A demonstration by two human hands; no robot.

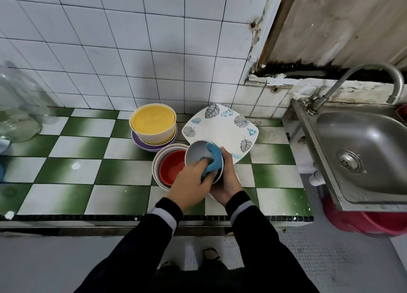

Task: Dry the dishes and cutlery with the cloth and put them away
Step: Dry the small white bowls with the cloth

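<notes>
- Left hand (189, 182) grips the blue cloth (214, 159), pressing it inside the grey bowl (197, 153); best to sweep the whole wall.
- The bowl is tilted, lifted beside the red bowl (171, 168).
- Right hand (228, 180) clasps the grey bowl's back; it should turn it steadily.

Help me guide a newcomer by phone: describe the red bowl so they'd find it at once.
Find the green-and-white checked counter left of the steel sink. Two bowl stacks stand by the leaf-patterned plate; take the nearer stack, beside the left hand. The red bowl nests on top, the only red inside; the far stack's top bowl is yellow.
</notes>
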